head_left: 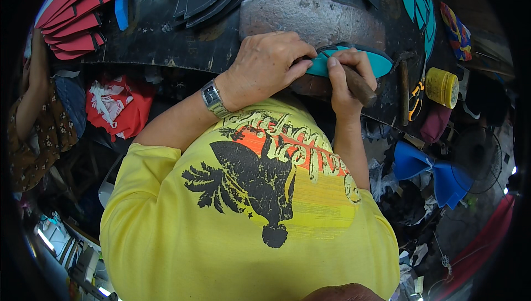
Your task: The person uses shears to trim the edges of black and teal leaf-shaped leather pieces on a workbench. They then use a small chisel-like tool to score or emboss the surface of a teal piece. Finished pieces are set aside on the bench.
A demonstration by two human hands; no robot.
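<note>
A teal, sole-shaped piece (379, 64) with a dark edge lies over the near right part of a worn slab (304, 16) in front of me. My left hand (268, 64) is closed at the left end of this piece, its thumb and fingertips pinching there. My right hand (351, 79) rests over the piece, its fingers wrapped round a wooden-handled tool (360, 86). The tool's handle slants toward my body. Its thin tip points at the teal piece near my left fingertips, and its exact kind is hidden.
Black cut pieces (207, 2) lie at the back, red ones (80, 16) at the far left and teal ones (417, 2) at the right. A hammer (404, 88), an orange-handled tool (416, 102) and a yellow tub (442, 87) stand right. Another person's arm (37, 79) shows left.
</note>
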